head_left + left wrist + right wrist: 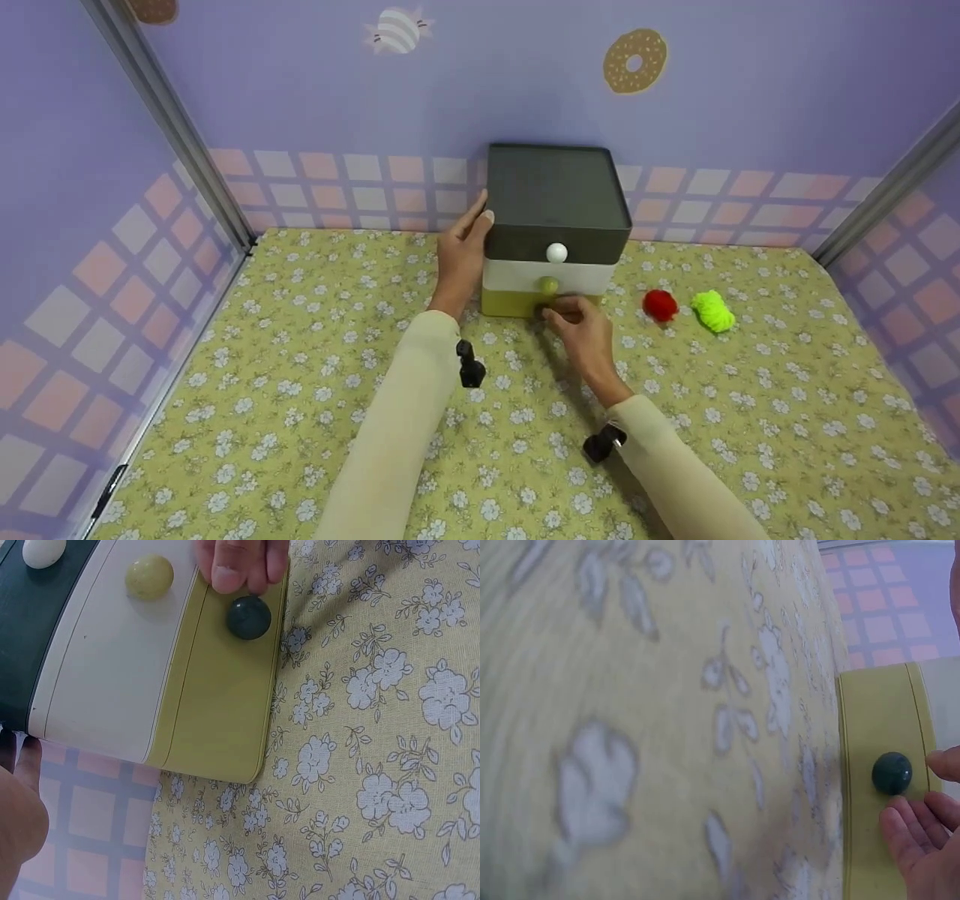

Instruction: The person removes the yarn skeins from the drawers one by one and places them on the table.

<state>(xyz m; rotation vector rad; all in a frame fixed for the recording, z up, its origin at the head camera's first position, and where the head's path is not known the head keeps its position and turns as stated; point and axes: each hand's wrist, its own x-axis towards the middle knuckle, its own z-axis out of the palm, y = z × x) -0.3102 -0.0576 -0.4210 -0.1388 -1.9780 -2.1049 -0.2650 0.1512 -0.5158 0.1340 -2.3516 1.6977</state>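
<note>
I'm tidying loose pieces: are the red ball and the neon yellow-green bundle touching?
Apart: the head view shows floral cloth between the red ball and the neon yellow-green bundle.

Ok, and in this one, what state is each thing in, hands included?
Drawer unit: upright
Dark top drawer: closed
White middle drawer: closed
Yellow bottom drawer: closed
Left hand: against the unit's side
Right hand: fingertips at the dark knob, grip unclear
Red ball: lying loose
Neon yellow bundle: lying loose
</note>
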